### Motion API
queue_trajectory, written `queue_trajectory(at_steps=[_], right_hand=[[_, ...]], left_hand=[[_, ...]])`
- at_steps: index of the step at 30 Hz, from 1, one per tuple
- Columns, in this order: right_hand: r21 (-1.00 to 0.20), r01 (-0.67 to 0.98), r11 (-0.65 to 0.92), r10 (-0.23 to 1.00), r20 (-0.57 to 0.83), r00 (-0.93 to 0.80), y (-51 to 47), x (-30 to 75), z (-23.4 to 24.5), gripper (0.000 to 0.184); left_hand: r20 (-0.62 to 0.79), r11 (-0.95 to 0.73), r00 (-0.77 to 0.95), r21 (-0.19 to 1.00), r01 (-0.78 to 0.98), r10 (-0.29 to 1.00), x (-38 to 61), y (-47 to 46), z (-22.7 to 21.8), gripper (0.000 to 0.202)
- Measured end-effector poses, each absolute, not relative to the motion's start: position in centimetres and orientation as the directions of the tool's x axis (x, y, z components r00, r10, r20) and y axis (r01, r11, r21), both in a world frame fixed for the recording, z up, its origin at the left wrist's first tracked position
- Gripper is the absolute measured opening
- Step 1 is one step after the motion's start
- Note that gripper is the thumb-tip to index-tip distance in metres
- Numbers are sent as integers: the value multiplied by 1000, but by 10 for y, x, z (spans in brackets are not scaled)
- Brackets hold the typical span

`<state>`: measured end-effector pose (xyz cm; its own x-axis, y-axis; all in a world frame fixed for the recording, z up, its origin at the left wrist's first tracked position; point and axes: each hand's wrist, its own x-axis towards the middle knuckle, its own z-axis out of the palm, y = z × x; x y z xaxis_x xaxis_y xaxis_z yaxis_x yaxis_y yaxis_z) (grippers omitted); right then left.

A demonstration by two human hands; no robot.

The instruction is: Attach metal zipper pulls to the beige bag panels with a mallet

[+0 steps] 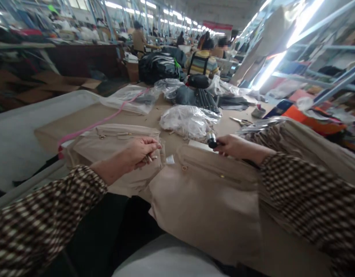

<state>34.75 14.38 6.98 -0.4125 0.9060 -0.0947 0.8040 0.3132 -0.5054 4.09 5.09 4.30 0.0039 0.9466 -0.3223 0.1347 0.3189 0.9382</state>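
Note:
My left hand (137,154) is curled in a pinch over a beige fabric bag piece (114,142) lying on the table, holding something small I cannot make out. My right hand (233,146) is closed round a small black cylindrical tool (212,140) at the top edge of a second beige bag piece (206,192) with a zipper, which hangs over the table's near edge. Both sleeves are brown and white checked.
A clear plastic bag of small parts (189,121) lies just beyond my hands. A pink strap (91,127) runs across the brown table (79,121). Dark bags (194,96), scissors (241,121) and a beige fabric stack (310,146) sit further off. People work at far tables.

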Motion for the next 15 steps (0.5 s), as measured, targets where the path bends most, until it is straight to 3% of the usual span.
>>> queue_trajectory(at_steps=[3, 5, 9, 12, 15], right_hand=[[-391, 863, 321, 939, 10, -345, 150, 332, 35, 14], [-516, 804, 296, 949, 60, -311, 138, 326, 35, 15], [-810, 552, 201, 933, -14, -359, 87, 310, 58, 20], [-861, 447, 243, 907, 38, -420, 54, 297, 54, 24], [-833, 471, 291, 916, 101, -388, 44, 295, 31, 11]], left_hand=[[-344, 341, 87, 939, 49, 935, 51, 51, 36, 9], [-363, 374, 171, 927, -37, 916, 64, 51, 34, 9], [-402, 458, 282, 871, -176, 871, 98, 52, 31, 9], [-386, 462, 300, 852, -248, 872, 128, 53, 28, 9], [-345, 428, 288, 849, -311, 893, 155, 53, 21, 5]])
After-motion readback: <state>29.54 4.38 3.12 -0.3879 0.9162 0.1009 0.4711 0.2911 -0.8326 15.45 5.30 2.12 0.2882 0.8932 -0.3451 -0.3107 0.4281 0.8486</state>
